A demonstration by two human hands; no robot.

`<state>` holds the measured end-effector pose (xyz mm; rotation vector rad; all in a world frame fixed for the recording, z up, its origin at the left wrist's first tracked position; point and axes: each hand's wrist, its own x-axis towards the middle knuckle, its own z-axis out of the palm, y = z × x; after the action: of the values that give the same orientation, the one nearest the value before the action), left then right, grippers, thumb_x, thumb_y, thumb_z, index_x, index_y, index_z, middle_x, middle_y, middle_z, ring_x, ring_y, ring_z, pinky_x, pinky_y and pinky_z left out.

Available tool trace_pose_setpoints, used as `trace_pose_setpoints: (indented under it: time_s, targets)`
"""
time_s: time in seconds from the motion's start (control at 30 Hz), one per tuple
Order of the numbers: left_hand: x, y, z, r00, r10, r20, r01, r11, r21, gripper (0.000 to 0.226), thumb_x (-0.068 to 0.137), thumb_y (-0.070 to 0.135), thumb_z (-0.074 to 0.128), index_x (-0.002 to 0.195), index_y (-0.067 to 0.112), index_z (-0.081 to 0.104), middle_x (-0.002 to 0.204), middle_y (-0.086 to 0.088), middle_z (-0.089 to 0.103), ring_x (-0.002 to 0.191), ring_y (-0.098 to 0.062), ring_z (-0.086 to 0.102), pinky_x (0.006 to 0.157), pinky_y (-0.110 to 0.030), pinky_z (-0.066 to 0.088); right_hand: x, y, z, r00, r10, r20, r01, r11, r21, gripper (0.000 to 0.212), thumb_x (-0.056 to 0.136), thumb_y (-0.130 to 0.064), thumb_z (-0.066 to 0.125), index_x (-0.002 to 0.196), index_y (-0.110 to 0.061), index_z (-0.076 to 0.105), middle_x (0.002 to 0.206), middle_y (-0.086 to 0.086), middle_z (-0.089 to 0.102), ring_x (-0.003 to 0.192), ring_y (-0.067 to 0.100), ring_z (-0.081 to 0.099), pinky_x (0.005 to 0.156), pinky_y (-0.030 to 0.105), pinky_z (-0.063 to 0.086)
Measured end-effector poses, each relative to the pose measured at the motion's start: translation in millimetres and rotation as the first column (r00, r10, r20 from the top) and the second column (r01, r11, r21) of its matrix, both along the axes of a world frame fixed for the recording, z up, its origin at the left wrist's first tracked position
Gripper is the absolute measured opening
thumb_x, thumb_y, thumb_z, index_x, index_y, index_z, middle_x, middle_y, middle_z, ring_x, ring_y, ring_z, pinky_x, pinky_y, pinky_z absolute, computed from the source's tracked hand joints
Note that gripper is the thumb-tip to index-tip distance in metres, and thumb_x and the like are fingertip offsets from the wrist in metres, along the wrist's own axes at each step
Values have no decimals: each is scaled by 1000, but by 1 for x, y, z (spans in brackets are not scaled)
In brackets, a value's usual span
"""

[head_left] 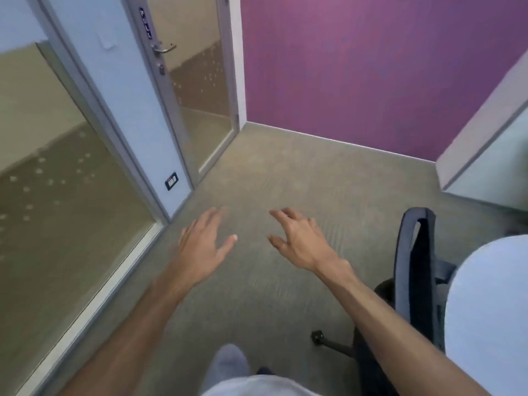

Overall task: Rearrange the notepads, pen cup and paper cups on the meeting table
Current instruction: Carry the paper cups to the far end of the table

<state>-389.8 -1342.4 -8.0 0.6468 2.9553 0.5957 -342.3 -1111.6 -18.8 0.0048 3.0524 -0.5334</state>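
Observation:
My left hand [204, 241] and my right hand [297, 240] are stretched out in front of me above the carpet, palms down, fingers spread, both empty. A rounded white corner of the meeting table [491, 310] shows at the lower right edge. No notepads, pen cup or paper cups are in view.
A dark office chair [417, 270] stands beside the table corner, its wheeled base near my right forearm. A glass door [197, 90] with a metal handle and glass wall panels run along the left. A purple wall [371, 67] is ahead. Grey-beige carpet [285, 172] lies between.

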Motion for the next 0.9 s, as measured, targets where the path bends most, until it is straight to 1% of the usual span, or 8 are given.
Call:
trace_pose_setpoints:
  time_s: [0.1,0.17,0.23,0.37,0.53,0.63,0.77,0.9]
  targets:
    - [-58,36,4,997,-75,17,75,997,-1,68,97,46,52,155,21,27,157,-4,34,141,-25,37,116,-47,30,-45,31,-3,997,-80,-4,80,997,0,62,96,-45,51,151,-23,31,153,9,39,136,32,45,106,46,36]
    - [-98,60,3,992,-123,15,123,992,-12,68,97,46,52,154,19,28,156,-4,35,141,-23,37,116,-42,29,-74,51,-6,991,-135,-8,135,991,-9,62,96,-44,52,150,-23,32,152,10,40,136,32,44,107,46,35]
    - [-137,84,1,986,-167,8,167,986,-13,66,97,45,53,153,17,32,155,-5,37,140,-24,38,114,-40,28,-103,71,-9,981,-193,5,193,981,-28,62,96,-43,52,151,-22,32,153,11,40,137,32,43,108,47,34]
    - [-219,136,-6,955,-297,24,298,955,-14,64,96,42,56,149,12,37,148,-9,44,135,-29,44,112,-41,34,-159,117,-16,945,-326,26,327,945,-26,62,97,-43,52,151,-22,32,152,11,41,134,33,46,107,48,35]
    - [-319,201,-10,880,-473,42,474,881,8,65,93,40,61,146,8,42,144,-15,48,132,-33,47,110,-47,38,-214,161,-12,866,-497,60,499,866,-37,63,96,-43,53,151,-22,32,152,10,41,133,33,47,107,47,36]
    - [-366,248,-9,823,-567,29,568,823,7,63,93,39,63,144,9,44,141,-15,50,131,-33,48,109,-48,39,-235,189,-6,811,-583,45,585,810,-36,62,96,-43,55,150,-21,35,149,11,44,131,35,50,105,46,38]
    - [-401,312,-11,736,-677,11,677,736,-13,60,94,43,59,144,12,45,143,-11,50,130,-32,47,109,-44,38,-247,232,-2,740,-671,47,673,739,-28,61,97,-42,54,150,-20,34,148,11,43,131,35,49,105,46,39]
    - [-419,391,-13,652,-758,8,758,652,0,58,94,42,59,143,14,46,141,-10,51,129,-31,48,108,-43,37,-252,288,-2,655,-754,52,755,655,-28,61,97,-42,55,150,-20,34,148,11,43,132,33,47,106,47,39]
